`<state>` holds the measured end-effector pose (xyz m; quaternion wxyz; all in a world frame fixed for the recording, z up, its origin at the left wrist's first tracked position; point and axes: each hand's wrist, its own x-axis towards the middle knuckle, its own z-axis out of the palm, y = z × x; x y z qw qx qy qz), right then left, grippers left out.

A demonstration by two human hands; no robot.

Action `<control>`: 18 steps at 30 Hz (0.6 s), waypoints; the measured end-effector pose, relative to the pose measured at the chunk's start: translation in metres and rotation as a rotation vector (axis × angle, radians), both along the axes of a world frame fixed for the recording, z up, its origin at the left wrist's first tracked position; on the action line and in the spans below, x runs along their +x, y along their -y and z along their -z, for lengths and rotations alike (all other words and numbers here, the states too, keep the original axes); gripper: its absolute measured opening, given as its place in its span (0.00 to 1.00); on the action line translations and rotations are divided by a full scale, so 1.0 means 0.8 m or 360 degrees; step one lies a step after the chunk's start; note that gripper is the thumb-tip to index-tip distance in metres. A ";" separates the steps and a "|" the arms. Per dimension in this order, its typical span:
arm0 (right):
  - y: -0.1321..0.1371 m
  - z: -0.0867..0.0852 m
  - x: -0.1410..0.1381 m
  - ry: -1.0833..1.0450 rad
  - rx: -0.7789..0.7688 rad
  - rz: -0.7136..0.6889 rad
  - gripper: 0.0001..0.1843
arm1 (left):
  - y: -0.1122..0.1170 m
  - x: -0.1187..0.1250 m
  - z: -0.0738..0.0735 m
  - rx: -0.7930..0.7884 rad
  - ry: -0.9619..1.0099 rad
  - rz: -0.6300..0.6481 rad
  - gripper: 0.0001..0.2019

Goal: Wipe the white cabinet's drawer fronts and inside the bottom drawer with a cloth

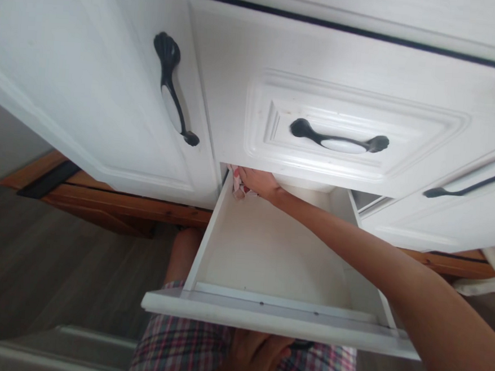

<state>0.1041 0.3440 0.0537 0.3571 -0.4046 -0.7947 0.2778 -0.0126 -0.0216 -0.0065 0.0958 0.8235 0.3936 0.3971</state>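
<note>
A white drawer (264,249) stands pulled out toward me, its bare bottom showing. My right hand (258,182) reaches to the drawer's back left corner, under the drawer above. Its fingers are closed on a red-and-white cloth (239,189) that is mostly hidden there. My left hand (256,355) sits below the drawer front (222,310), fingers curled around its dark handle (302,343), of which only a sliver shows.
Above is a shut drawer with a black-and-white handle (339,141). A cabinet door with a like handle (173,90) is at the left, another front with a thin dark handle (467,188) at the right. My plaid shorts (176,350) and grey wood floor (55,262) lie below.
</note>
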 end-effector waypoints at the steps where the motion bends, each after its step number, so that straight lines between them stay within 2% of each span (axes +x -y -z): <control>1: -0.001 -0.002 0.004 0.0018 -0.0008 -0.0015 0.05 | -0.001 0.000 -0.004 -0.0009 0.0022 -0.0011 0.13; 5: -0.001 -0.009 0.023 0.0121 0.0055 -0.0214 0.05 | -0.005 0.008 -0.016 0.0001 0.0165 -0.0057 0.16; 8: 0.006 -0.014 0.042 0.0175 0.0093 -0.0368 0.13 | -0.006 0.015 -0.013 0.0055 0.0274 -0.0072 0.17; 10: 0.013 -0.019 0.058 0.0337 0.0128 -0.0381 0.19 | -0.006 0.018 -0.007 0.0080 0.0289 -0.0085 0.17; 14: 0.036 -0.030 0.111 0.0941 0.0256 -0.0190 0.25 | -0.009 0.018 -0.010 0.0081 0.0303 -0.0078 0.17; 18: 0.072 -0.046 0.179 0.1501 0.0181 0.0237 0.24 | -0.015 0.011 -0.025 0.0024 0.0268 0.0029 0.16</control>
